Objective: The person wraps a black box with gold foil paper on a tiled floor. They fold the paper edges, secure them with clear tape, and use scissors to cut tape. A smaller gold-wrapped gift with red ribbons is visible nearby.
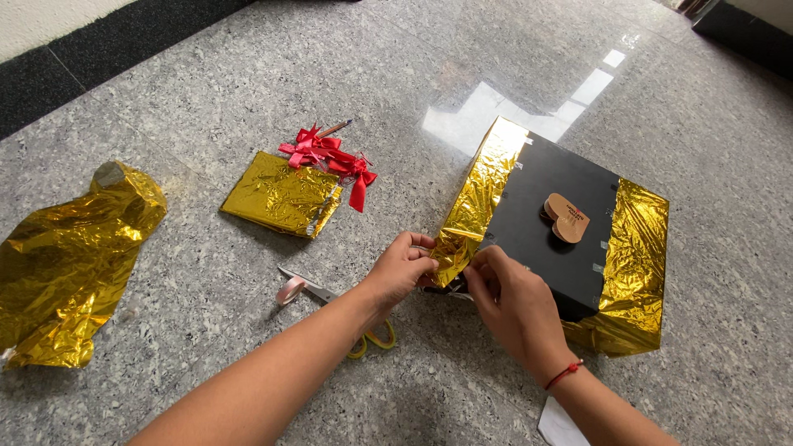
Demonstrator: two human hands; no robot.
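At box [552, 227] corner, both hands' fingers [423, 258] pinch gold foil [471, 216].

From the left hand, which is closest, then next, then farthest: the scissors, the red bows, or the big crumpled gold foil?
From the left hand:
1. Yellow-handled metal scissors, just below-left of it.
2. Red satin ribbon bows, up-left beside the folded gold foil packet.
3. Big crumpled gold foil sheet, at the far left.
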